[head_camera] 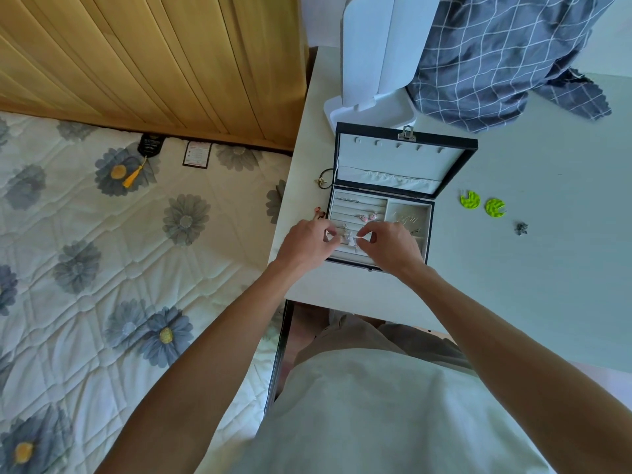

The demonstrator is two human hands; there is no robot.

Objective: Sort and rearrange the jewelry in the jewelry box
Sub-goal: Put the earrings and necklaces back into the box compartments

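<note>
On the far left lies a bed (102,251) with a quilted daisy cover, and the white worktop (547,268) starts at its right edge. Just beside the jewelry box on its left, a dark hair tie (325,179) and a small reddish piece (318,213) rest on the worktop.

The left hand (307,242) reaches over the near-left corner of the jewelry box (379,227), its grip pinched narrow at the ring-roll rows; what it holds is too small to tell. Close to its right, the right hand (390,246) is also pinched narrow, and a small pale piece (350,239) sits between the two grips, seemingly held by both.

The step in hand looks like seating a small earring or ring into a slot. To do it well, one grip should steady the piece while the other presses it straight down into the groove, without disturbing the pink pair (367,217) one row farther.

The box is dark outside, pale grey inside, lid upright with hooks and a gathered pocket; fine silvery pieces lie in its right compartment.

Further right, two lime-green earrings (482,204) and a small grey piece (521,228) wait on the worktop, well apart from the box.
</note>
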